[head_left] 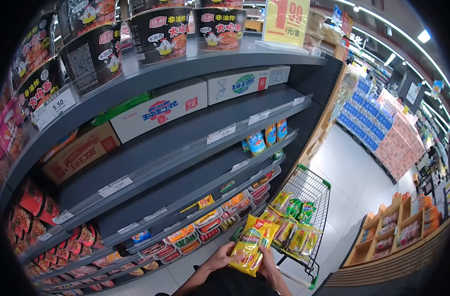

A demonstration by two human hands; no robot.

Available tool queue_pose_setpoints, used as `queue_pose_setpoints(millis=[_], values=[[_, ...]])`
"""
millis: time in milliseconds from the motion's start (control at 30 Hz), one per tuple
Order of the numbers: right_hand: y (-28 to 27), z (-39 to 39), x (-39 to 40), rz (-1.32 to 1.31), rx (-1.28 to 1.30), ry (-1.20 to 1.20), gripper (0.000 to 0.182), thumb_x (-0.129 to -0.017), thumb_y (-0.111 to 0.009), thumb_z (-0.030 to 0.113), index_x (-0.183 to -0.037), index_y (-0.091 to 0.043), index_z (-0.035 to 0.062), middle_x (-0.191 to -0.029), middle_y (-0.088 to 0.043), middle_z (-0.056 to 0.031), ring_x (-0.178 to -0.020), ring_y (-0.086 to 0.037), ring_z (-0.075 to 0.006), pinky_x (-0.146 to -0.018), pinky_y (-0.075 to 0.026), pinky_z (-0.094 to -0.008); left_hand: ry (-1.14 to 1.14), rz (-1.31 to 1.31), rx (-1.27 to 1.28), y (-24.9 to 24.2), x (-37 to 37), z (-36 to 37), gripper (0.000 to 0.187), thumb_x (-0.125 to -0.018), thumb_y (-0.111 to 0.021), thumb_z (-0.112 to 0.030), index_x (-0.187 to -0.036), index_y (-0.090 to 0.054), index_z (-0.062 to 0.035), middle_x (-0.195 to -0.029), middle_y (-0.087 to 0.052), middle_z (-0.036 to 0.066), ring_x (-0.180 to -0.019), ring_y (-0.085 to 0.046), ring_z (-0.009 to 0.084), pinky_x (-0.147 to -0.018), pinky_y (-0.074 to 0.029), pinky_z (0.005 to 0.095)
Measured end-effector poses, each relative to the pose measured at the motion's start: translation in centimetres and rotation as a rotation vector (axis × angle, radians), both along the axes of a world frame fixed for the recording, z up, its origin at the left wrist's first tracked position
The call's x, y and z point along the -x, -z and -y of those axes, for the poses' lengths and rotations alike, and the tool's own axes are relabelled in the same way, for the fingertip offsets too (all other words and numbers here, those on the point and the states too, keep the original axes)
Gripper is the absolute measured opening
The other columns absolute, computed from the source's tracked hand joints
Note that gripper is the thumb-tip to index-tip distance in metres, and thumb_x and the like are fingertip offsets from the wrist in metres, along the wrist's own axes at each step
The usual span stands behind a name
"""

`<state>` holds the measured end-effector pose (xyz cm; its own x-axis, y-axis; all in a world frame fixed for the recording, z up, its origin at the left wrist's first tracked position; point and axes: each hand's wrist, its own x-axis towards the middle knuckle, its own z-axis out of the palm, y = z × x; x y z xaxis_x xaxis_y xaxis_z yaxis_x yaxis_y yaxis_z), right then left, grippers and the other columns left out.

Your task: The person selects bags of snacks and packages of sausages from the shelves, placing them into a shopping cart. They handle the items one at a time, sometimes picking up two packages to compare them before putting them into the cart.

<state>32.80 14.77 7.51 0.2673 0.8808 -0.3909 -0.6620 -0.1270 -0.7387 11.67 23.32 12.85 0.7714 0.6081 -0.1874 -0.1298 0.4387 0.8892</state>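
Observation:
Both my hands hold a yellow snack packet (252, 242) low in the middle of the view. My left hand (224, 256) grips its left edge. My right hand (269, 261) grips its lower right edge from beneath. Just beyond the packet stands a green-trimmed wire shopping cart (311, 190) with several yellow and green packets (295, 224) lying in it. To the left rise dark grey shelves (185, 133), mostly bare in the middle tiers.
Black instant-noodle bowls (161, 32) line the top shelf beside a yellow price sign (286, 19). White and brown cartons (158, 111) sit below. Low shelves carry trays of packaged goods (200, 227). A wooden display stand (397, 232) is at right; a tiled aisle (348, 182) runs ahead.

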Motion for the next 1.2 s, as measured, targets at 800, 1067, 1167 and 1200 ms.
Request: queue_pose_setpoints(millis=[800, 1067, 1167, 1200], values=[[1.2, 4.8, -0.8, -0.243, -0.046, -0.151, 0.072, -0.095, -0.078, 0.035, -0.151, -0.040, 0.0097, -0.138, -0.060, -0.0109, -0.123, -0.064, -0.0293, -0.107, -0.054, -0.0472, 0.079, -0.162, -0.765, 2.4, -5.4, 3.9, 0.110, -0.096, -0.075, -0.042, -0.165, -0.001, 0.0034, -0.168, -0.009, 0.034, -0.160, -0.006, 0.0470, -0.129, -0.012, 0.0502], [-1.7, 6.5, -3.1, -0.110, -0.059, -0.009, 0.054, -0.094, -0.075, 0.021, -0.139, -0.052, 0.0029, -0.122, -0.068, -0.0133, -0.107, -0.072, -0.0290, -0.095, -0.061, -0.0453, 0.157, -0.105, -0.806, -0.7, -8.4, 3.9, 0.106, -0.094, -0.078, -0.039, -0.165, -0.014, 0.0050, -0.169, -0.018, 0.031, -0.160, -0.015, 0.0423, -0.129, -0.018, 0.0490], [-0.3, 8.5, -4.8, -0.308, 0.009, 0.067, 0.051, -0.094, -0.071, 0.025, -0.136, -0.055, 0.0009, -0.116, -0.072, -0.0163, -0.099, -0.075, -0.0313, -0.092, -0.063, -0.0467, 0.184, -0.106, -0.364, -1.5, -9.3, 2.5, 0.081, -0.105, -0.067, -0.017, -0.167, -0.019, 0.0003, -0.165, -0.039, 0.022, -0.148, -0.044, 0.0275, -0.120, -0.039, 0.0407], [-1.1, 9.2, -5.0, -0.373, 0.008, 0.050, 0.052, -0.095, -0.070, 0.031, -0.135, -0.056, 0.0004, -0.116, -0.072, -0.0165, -0.099, -0.075, -0.0310, -0.091, -0.063, -0.0465, 0.145, -0.075, -0.238, -1.6, -9.4, 1.8, 0.081, -0.103, -0.071, -0.021, -0.165, -0.024, 0.0000, -0.160, -0.045, 0.022, -0.142, -0.050, 0.0273, -0.114, -0.044, 0.0387]])
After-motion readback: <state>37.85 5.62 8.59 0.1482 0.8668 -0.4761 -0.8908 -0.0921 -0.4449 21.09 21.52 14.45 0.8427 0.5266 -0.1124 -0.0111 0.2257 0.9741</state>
